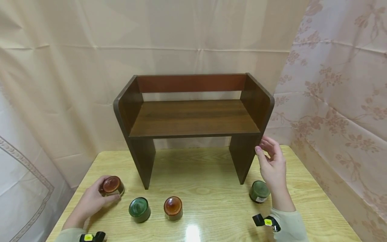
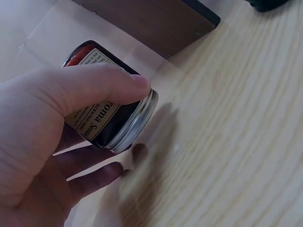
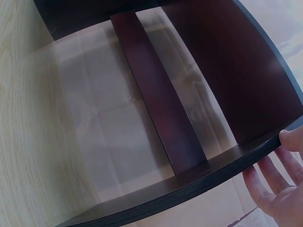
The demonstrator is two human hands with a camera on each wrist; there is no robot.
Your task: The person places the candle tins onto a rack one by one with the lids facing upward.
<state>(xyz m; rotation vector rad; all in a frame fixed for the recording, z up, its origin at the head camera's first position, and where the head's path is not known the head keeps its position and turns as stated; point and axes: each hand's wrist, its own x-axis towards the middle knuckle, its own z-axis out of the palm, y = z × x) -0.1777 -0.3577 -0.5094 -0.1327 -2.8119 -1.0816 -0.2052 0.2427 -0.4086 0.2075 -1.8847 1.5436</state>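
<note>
My left hand grips the red jar at the table's left side, thumb along its label and fingers round the other side. It is bottom-up, the metal lid lowest; from here I can't tell whether that lid touches the wood. I expect glass and wax to feel dense for their size, stiff, smooth and a bit slippery, and liable to chip if knocked. The paper label should give my thumb the best bite, so I'd hold low round the body and not trust the rim of the lid alone.

My right hand holds the shelf by the front edge of its right panel, thumb and fingers curled about it, how firmly I can't say. The shelf looks rigid and much heavier; that edge makes a sound handhold.
</note>
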